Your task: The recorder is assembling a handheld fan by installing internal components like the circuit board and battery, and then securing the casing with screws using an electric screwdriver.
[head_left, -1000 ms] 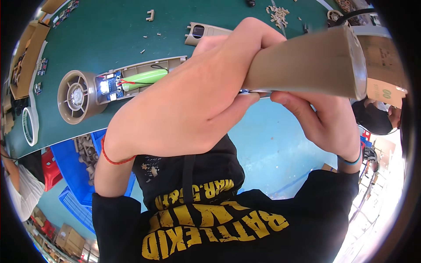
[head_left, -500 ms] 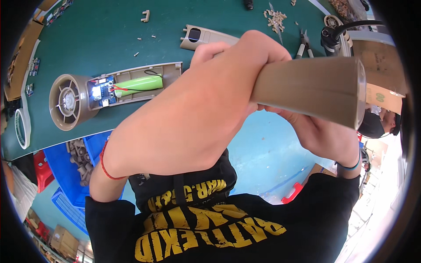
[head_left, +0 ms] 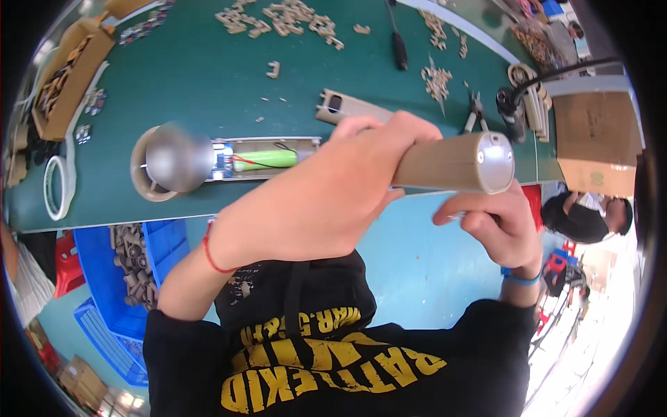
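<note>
My left hand [head_left: 333,181] is wrapped round a beige tapered plastic housing [head_left: 438,165], its pale end cap with small holes facing right. Just below that end, my right hand [head_left: 497,226] is apart from the housing. Its thumb and forefinger are curled toward each other, with a tiny shiny thing too small to name at the fingertips. On the table beyond my left forearm lies an opened handheld fan, with a round beige head [head_left: 144,182], a blue circuit board [head_left: 222,161] and a green battery [head_left: 265,160]. A blurred grey round thing [head_left: 179,158] covers much of the fan's head.
A beige cover [head_left: 358,108] lies behind my left hand. Pliers [head_left: 475,115], a black screwdriver [head_left: 399,48] and small beige parts [head_left: 436,82] are on the green table. White tape [head_left: 57,187] lies left. Blue bins [head_left: 104,299] stand below the edge; cardboard [head_left: 594,128] is at right.
My right hand has come away from the housing and moved lower. The housing's end has turned more toward me. A grey round thing has appeared over the fan head. The view has shifted.
</note>
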Demonstrator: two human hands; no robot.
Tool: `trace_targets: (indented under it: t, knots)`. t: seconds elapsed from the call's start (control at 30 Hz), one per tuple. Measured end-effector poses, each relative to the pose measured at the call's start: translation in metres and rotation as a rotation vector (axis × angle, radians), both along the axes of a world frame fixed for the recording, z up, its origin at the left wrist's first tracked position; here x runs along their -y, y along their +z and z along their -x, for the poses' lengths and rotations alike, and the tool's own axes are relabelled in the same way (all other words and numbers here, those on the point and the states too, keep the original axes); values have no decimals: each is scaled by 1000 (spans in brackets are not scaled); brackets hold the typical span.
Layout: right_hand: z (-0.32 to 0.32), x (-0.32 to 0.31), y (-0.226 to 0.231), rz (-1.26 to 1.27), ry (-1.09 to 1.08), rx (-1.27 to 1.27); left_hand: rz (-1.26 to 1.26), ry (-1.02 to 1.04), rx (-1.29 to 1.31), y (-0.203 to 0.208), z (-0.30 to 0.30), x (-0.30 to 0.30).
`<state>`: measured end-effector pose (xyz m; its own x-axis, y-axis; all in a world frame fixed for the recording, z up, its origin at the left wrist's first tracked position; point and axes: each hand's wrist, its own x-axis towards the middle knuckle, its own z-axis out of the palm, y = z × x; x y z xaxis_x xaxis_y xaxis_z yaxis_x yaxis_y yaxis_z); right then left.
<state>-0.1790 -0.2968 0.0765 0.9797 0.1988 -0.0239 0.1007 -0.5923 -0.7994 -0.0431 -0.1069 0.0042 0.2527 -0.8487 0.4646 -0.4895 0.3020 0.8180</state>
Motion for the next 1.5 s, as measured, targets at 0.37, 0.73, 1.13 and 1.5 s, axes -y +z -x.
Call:
trace_targets:
  t: [0.37, 0.73, 1.13, 1.5]
  knots:
    - [33, -5, -67, -167, -664, 154, 374, 32, -604, 44, -3, -44]
    - [-15, -10, -102, -613, -779, 138, 555, 945, -1063, 35, -88, -305]
    - [-24, -7, -114, -517, -859, 103, 334, 1701, -675, -62, -289, -610]
    - [-20, -25, -96, -454, -957, 92, 309, 1833, -413, -68, -276, -570]
